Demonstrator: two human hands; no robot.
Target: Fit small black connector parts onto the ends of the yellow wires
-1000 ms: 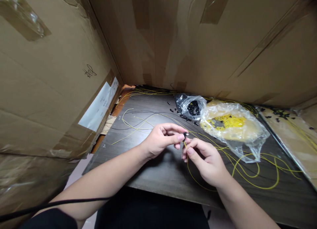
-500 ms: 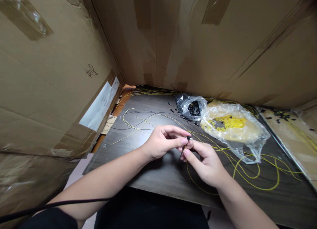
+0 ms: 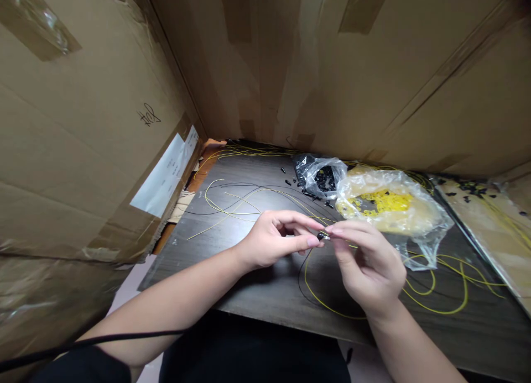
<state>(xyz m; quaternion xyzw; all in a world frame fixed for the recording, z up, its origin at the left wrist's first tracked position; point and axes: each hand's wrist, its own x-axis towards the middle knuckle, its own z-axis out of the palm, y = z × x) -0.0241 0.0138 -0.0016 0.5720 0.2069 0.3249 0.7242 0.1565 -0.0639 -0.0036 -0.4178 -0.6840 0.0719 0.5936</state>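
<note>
Between the thumb and fingers of my left hand (image 3: 276, 240) is a small black connector (image 3: 320, 236) with a shiny pale end pointing right. My right hand (image 3: 371, 264) pinches at that pale end with thumb and fingertips; what exactly lies between them is too small to tell. A yellow wire (image 3: 307, 283) and a thin black wire (image 3: 300, 286) hang in loops below the hands, over the dark tabletop (image 3: 257, 297). Both hands are just above the table, fingertips almost meeting.
Behind my hands lie a clear bag of small black parts (image 3: 326, 178) and a clear bag of yellow rings (image 3: 390, 202). Loose black pieces and long yellow wires (image 3: 450, 312) spread over the table. Cardboard walls (image 3: 274, 84) enclose the back and left; a board (image 3: 489, 228) is at the right.
My right hand has moved up and right, from below the connector to its pale end. The connector now points right, and the wires hang loose below. My left hand stays nearly in place.
</note>
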